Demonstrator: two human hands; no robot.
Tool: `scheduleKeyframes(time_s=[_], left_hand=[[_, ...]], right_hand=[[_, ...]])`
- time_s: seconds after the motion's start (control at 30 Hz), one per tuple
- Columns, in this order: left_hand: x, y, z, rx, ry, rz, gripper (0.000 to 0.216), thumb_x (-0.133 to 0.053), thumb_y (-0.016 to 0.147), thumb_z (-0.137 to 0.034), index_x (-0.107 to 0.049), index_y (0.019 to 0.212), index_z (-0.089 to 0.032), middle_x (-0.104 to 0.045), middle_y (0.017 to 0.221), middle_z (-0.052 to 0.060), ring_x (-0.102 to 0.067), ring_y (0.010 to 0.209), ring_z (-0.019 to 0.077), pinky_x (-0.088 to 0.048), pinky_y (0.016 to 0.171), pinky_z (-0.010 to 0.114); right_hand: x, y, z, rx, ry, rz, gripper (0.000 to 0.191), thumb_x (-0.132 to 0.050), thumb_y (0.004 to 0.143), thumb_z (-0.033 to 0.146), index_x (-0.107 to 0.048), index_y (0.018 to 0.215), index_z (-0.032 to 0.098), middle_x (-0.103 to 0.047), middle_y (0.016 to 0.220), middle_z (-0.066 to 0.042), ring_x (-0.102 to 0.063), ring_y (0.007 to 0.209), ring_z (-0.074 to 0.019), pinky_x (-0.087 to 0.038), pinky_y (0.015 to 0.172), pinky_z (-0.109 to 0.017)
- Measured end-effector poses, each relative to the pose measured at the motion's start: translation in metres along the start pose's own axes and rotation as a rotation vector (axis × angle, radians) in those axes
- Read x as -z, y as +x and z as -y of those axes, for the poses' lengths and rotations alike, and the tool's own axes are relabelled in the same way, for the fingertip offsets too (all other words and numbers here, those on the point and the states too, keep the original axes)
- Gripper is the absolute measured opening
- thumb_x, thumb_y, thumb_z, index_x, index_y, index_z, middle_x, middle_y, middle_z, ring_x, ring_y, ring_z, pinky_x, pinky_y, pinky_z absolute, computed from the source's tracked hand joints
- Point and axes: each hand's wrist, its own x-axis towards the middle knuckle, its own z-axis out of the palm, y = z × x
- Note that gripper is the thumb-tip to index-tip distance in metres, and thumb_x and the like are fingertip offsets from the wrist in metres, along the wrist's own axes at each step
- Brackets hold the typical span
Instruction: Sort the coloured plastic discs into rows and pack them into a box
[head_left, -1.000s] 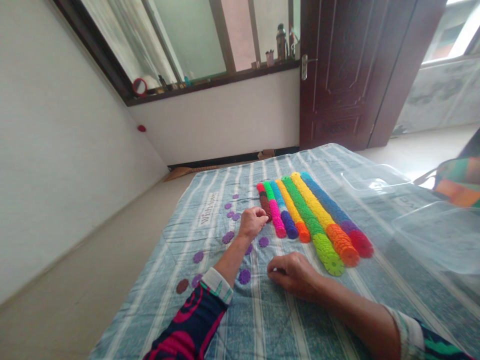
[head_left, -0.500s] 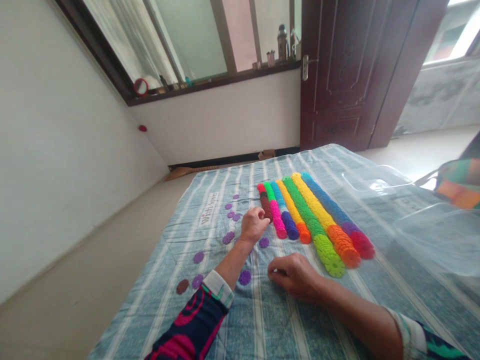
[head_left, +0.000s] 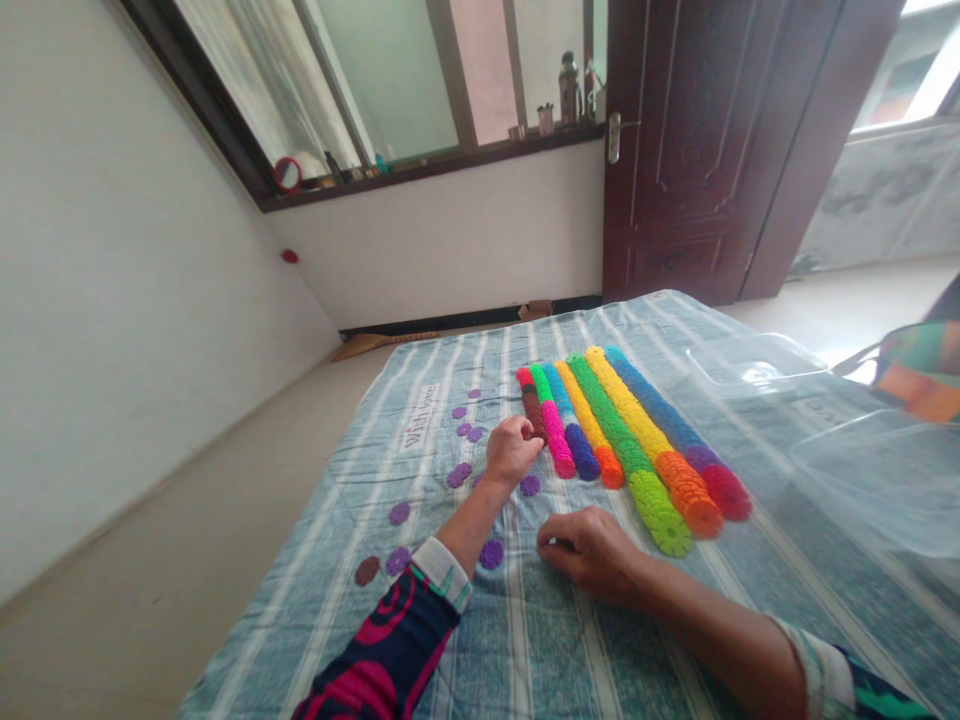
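Several rows of stacked plastic discs (head_left: 622, 440) lie side by side on a striped blue cloth (head_left: 525, 640), in red, green, pink, blue, yellow and orange. My left hand (head_left: 511, 450) is closed at the near end of the leftmost row, the red and brown one (head_left: 531, 402); what its fingers pinch is hidden. My right hand (head_left: 592, 552) rests curled on the cloth nearer to me, fingers tucked under. Loose purple discs (head_left: 459, 472) lie scattered to the left of my left hand, and one purple disc (head_left: 490, 553) lies between my arms.
Two clear plastic container pieces (head_left: 877, 470) lie on the right of the cloth. A dark wooden door (head_left: 705, 150) and a window sill with a bottle (head_left: 570, 88) stand behind. Bare floor (head_left: 172, 540) runs along the left, by a white wall.
My left hand stays closed at the end of the leftmost row, barely shifting. My right hand has not moved. The view has drifted slightly.
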Motion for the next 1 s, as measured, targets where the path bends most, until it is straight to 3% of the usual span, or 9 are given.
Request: scheduleKeyframes(time_s=[0.2,0.4,0.8,1.0], left_hand=[[0.01,0.0,0.006,-0.031,-0.05,-0.031,0.01,-0.063,0.065,-0.013,-0.054,0.062,-0.017,-0.053,0.063,-0.003,-0.05,0.062,0.0111,-0.038,0.063,0.023],[0.025,-0.005,0.019,0.015,-0.107,0.066,0.011,-0.059,0.069,-0.016,-0.057,0.058,-0.017,-0.055,0.055,-0.003,-0.051,0.057,0.0112,-0.038,0.057,0.022],[0.006,-0.003,0.007,-0.019,-0.027,0.102,0.007,-0.06,0.067,-0.014,-0.062,0.061,-0.017,-0.06,0.06,-0.001,-0.052,0.059,0.012,-0.038,0.06,0.024],[0.03,-0.007,0.02,-0.035,-0.066,0.124,0.012,-0.055,0.068,-0.015,-0.062,0.059,-0.016,-0.058,0.057,-0.002,-0.052,0.057,0.0118,-0.037,0.059,0.023]], right_hand=[[0.001,0.0,0.001,-0.014,-0.007,0.012,0.018,-0.056,0.081,0.017,-0.073,0.082,0.02,-0.069,0.069,-0.001,-0.059,0.062,-0.0131,-0.033,0.059,-0.022],[-0.002,-0.001,-0.003,-0.01,0.003,0.004,0.019,-0.054,0.082,0.019,-0.073,0.082,0.02,-0.07,0.07,-0.002,-0.062,0.065,-0.0139,-0.034,0.06,-0.022],[0.001,-0.002,0.001,-0.035,0.02,0.01,0.019,-0.055,0.082,0.021,-0.073,0.083,0.02,-0.069,0.069,-0.001,-0.061,0.063,-0.0139,-0.035,0.059,-0.022],[0.001,-0.003,0.0,-0.025,0.027,0.023,0.019,-0.054,0.083,0.021,-0.073,0.083,0.02,-0.069,0.069,-0.002,-0.062,0.065,-0.0141,-0.036,0.061,-0.022]])
